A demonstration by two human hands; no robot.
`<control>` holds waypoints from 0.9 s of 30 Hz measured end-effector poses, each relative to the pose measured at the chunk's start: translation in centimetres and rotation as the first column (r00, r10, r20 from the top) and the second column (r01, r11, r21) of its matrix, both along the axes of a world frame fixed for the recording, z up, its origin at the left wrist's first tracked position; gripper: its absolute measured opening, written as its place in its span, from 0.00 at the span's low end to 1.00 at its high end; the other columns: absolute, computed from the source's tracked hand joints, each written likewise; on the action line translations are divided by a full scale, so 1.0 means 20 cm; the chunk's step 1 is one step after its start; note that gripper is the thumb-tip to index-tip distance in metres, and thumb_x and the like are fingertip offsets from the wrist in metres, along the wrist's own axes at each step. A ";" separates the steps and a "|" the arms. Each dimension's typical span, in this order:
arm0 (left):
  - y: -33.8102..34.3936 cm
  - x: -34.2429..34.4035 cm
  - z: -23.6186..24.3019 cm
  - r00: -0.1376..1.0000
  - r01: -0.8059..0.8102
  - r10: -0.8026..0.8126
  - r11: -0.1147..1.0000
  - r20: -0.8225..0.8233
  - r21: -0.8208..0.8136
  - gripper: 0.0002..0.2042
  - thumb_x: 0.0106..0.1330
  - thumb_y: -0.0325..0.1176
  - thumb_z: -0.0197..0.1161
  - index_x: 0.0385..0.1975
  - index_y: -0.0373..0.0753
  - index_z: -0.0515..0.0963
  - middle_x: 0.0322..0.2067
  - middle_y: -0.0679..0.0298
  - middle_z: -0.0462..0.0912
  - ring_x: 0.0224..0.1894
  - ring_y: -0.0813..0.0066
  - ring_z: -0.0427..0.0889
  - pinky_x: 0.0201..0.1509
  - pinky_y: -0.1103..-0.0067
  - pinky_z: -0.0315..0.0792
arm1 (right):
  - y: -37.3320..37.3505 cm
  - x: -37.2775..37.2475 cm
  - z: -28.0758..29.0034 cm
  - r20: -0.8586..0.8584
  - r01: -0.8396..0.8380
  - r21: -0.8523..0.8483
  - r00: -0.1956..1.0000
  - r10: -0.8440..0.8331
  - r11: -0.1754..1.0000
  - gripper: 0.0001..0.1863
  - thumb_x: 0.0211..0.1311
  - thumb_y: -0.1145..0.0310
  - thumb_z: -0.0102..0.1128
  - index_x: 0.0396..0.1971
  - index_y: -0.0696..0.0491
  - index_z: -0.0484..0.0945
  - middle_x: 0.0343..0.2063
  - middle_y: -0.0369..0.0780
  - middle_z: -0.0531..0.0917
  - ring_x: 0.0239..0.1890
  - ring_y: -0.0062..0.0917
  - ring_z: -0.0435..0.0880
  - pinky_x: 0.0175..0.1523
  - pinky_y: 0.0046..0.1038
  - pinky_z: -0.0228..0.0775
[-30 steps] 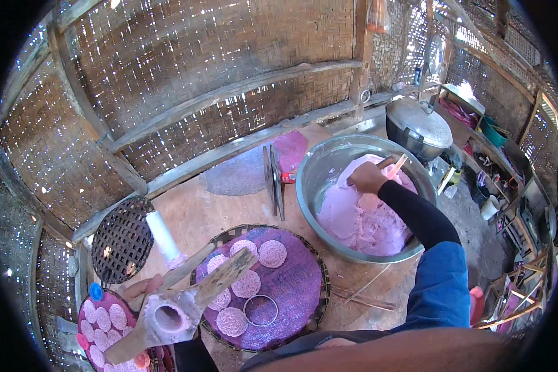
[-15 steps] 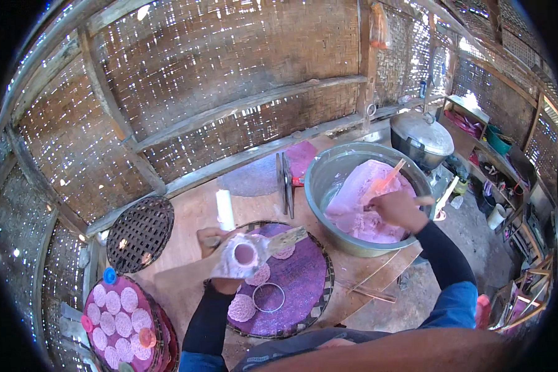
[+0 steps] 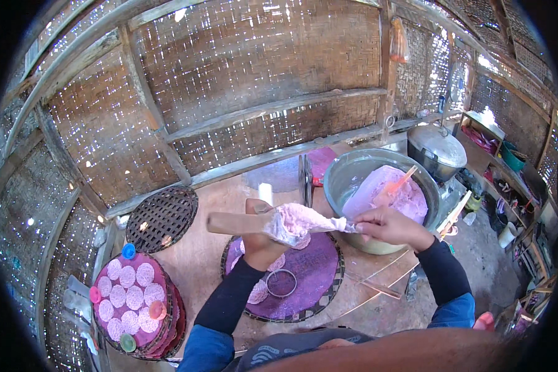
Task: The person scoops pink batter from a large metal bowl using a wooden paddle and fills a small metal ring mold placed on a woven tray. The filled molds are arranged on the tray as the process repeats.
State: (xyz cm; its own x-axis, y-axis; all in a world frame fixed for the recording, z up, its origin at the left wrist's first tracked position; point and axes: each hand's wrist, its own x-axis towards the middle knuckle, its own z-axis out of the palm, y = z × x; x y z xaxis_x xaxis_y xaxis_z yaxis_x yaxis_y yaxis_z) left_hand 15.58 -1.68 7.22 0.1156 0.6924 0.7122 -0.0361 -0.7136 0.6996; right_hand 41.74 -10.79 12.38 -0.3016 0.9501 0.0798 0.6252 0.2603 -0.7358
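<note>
My left hand (image 3: 260,245) is closed round a wooden press-like tool (image 3: 232,223) with a dough-smeared middle, held over the purple round tray (image 3: 310,285). Pink dough (image 3: 297,218) is heaped on the tool and reaches toward my right hand (image 3: 387,226), whose fingers are pinched on a narrow, dough-coated piece that I cannot make out. The tray holds pale pink lacy discs and a metal ring (image 3: 281,284). A white cylinder (image 3: 265,192) shows just behind the tool. Beyond my right hand, a big basin (image 3: 339,173) holds pink dough and an orange spatula (image 3: 400,181).
Stacked trays of pink discs (image 3: 133,294) stand at the left below a dark woven lattice (image 3: 161,217). A lidded pot (image 3: 437,149) and cluttered shelves (image 3: 502,155) are at the right. Sticks (image 3: 378,285) lie beside the tray; woven walls surround the board.
My right hand has come out of the basin, moving left to the wooden tool with pink dough. My left hand has raised the tool rightward and tilted it, so its round opening is now covered.
</note>
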 end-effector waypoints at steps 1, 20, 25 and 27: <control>0.05 -0.02 -0.07 0.999 -0.026 0.027 0.996 0.019 -0.082 0.19 0.41 0.35 0.73 0.30 0.40 0.71 0.28 0.63 0.70 0.31 0.69 0.74 0.34 0.74 0.69 | 0.00 -0.05 0.07 0.201 -0.011 0.173 0.979 -0.025 0.985 0.13 0.61 0.65 0.52 0.41 0.53 0.79 0.22 0.37 0.81 0.22 0.23 0.79 0.26 0.24 0.67; 0.10 -0.13 0.01 0.809 -0.456 0.543 0.821 -0.224 0.345 0.16 0.47 0.37 0.66 0.36 0.44 0.74 0.32 0.60 0.77 0.36 0.67 0.78 0.37 0.73 0.72 | -0.10 -0.39 -0.14 0.069 0.332 0.726 0.836 -0.545 0.602 0.10 0.56 0.67 0.56 0.38 0.50 0.78 0.21 0.42 0.79 0.20 0.36 0.79 0.23 0.33 0.70; 0.06 0.04 -0.03 0.911 -0.412 0.402 0.892 0.093 0.186 0.16 0.45 0.31 0.68 0.34 0.42 0.72 0.35 0.61 0.73 0.34 0.67 0.73 0.41 0.71 0.68 | -0.05 -0.57 -0.33 -0.193 0.443 0.705 0.871 -0.451 0.554 0.11 0.55 0.69 0.57 0.39 0.53 0.78 0.22 0.42 0.80 0.21 0.37 0.80 0.24 0.35 0.70; 0.09 0.00 -0.04 0.880 -0.465 0.474 0.865 -0.005 0.191 0.21 0.49 0.30 0.66 0.43 0.42 0.65 0.36 0.60 0.72 0.36 0.69 0.74 0.39 0.73 0.70 | -0.08 -0.59 -0.35 -0.181 0.435 0.688 0.878 -0.444 0.580 0.11 0.55 0.69 0.58 0.39 0.54 0.78 0.22 0.42 0.79 0.20 0.36 0.79 0.24 0.34 0.70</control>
State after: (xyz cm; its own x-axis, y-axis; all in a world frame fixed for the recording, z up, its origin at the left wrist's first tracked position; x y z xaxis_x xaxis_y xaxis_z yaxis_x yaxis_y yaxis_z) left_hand 15.52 0.11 6.41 -0.1530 0.5355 0.8306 0.3660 -0.7500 0.5510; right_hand 30.02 -12.36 5.30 0.1328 0.6307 0.7646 0.8099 0.3756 -0.4506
